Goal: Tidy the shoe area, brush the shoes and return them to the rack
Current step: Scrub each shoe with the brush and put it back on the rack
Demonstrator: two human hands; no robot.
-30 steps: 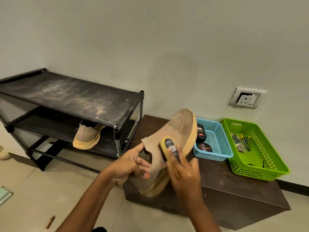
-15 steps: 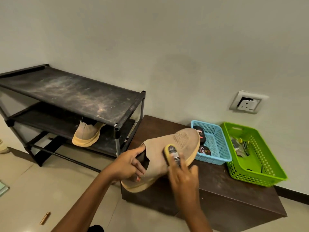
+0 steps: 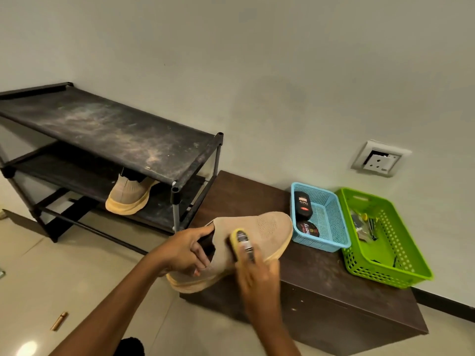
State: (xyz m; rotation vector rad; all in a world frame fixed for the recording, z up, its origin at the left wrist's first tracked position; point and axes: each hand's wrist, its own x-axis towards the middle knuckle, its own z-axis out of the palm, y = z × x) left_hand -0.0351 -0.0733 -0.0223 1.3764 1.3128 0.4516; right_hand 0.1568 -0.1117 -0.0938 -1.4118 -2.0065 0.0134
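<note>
Left hand (image 3: 185, 250) grips shoe (image 3: 267, 227); right hand (image 3: 257, 276), blurred, holds brush (image 3: 240, 242). Hard stroke could shove shoe into basket (image 3: 331, 227) at two o'clock.

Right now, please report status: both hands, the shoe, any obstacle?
Left hand grips beige knit shoe at its opening. Right hand, blurred, holds yellow brush against its side. No obstacle seen.

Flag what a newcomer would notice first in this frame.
Centre foreground: the left hand grips a tan shoe by its opening while the motion-blurred right hand holds a yellow brush against its side. Behind, on a low brown cabinet, a bright green basket sits beside a blue basket with dark polish containers. At left, the black shoe rack has a dusty top shelf, with the matching shoe below.
</note>
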